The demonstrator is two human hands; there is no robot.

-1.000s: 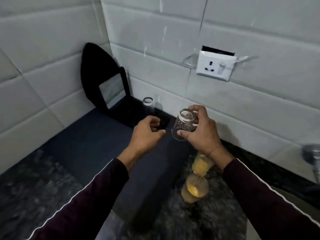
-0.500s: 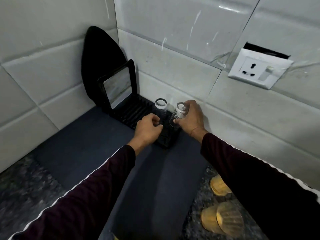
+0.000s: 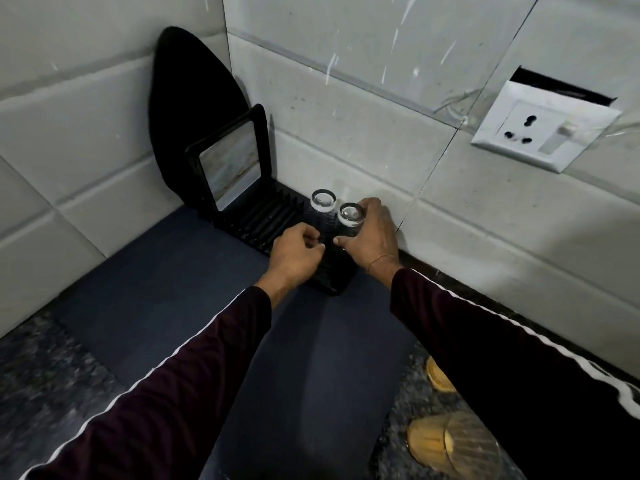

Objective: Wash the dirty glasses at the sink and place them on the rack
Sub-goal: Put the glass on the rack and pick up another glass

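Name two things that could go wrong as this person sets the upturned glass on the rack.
1. The held glass sits very close beside the glass already on the rack; a nudge from the right hand could knock or chip them.
2. Both stand near the black rack's front end, so either might tip off onto the dark mat.

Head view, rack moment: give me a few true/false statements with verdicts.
1. The right hand grips a clear glass standing upside down on the black rack. True.
2. That is the only glass on the rack. False: a second glass stands beside it, also inverted.
3. The left hand holds a glass. False: its fingers are curled and hold nothing.
4. Two amber glasses lie on the counter lower right. True.
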